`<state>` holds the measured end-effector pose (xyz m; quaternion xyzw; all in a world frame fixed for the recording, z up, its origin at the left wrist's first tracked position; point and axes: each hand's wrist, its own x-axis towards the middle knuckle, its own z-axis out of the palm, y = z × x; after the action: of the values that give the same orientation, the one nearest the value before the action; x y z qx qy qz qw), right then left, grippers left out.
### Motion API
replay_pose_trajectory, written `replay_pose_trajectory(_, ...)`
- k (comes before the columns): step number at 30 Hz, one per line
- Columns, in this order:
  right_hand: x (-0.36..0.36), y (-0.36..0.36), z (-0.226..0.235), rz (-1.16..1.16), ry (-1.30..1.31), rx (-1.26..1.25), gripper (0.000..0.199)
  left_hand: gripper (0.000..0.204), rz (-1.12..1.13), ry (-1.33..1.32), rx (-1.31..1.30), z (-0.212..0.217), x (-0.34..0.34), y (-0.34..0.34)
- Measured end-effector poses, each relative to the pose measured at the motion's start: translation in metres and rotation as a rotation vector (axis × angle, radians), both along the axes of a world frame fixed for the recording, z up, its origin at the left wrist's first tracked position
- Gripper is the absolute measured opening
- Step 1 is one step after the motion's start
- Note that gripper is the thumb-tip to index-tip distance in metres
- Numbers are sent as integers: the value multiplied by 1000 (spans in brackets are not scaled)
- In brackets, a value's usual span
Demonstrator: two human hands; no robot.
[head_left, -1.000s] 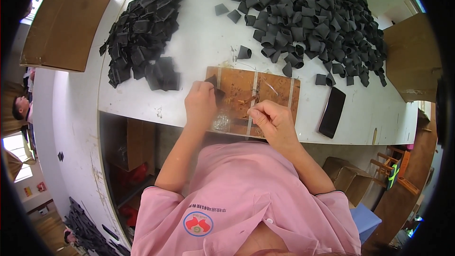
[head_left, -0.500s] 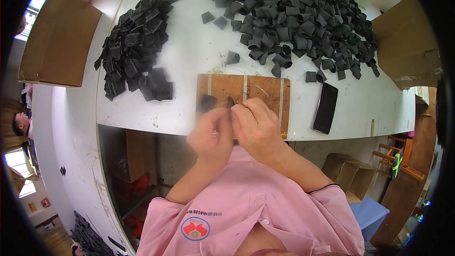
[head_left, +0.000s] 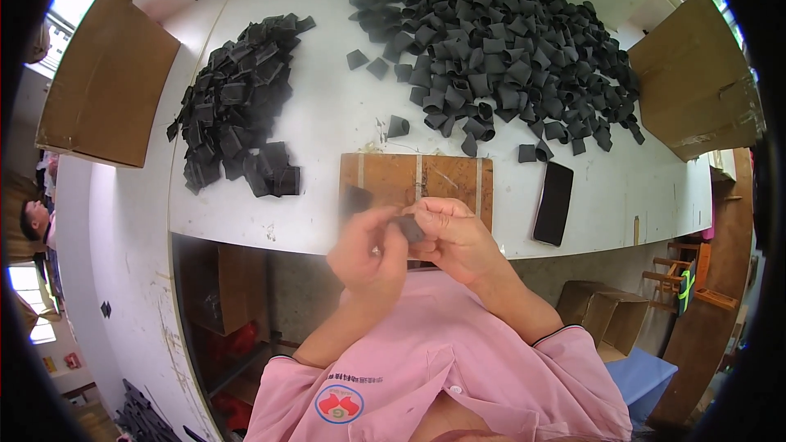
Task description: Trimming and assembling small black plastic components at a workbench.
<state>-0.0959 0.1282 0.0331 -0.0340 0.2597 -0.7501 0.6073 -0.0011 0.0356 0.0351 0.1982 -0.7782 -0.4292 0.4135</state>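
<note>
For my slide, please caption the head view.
Both hands pinch one small black piece above a wooden board.

A small dark piece [head_left: 412, 229] of flat, soft-looking black material is pinched between the left hand [head_left: 367, 252] and the right hand [head_left: 453, 236], raised just off the near edge of the white table [head_left: 327, 115]. It is tilted (its exact shape is blurred), and fingers cover part of it.
</note>
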Motion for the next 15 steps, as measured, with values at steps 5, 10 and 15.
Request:
replay_pose_trajectory(5,-17,-6,43,15,690,118,24,23,-611,400,1599,21,1,-27)
replay_pose_trajectory(10,-43,-26,20,155,625,143,26,27,-782,582,1888,-2,-6,-41)
replay_pose_trajectory(15,-32,-19,8,86,590,125,23,30,-579,316,1619,-7,-5,-30)
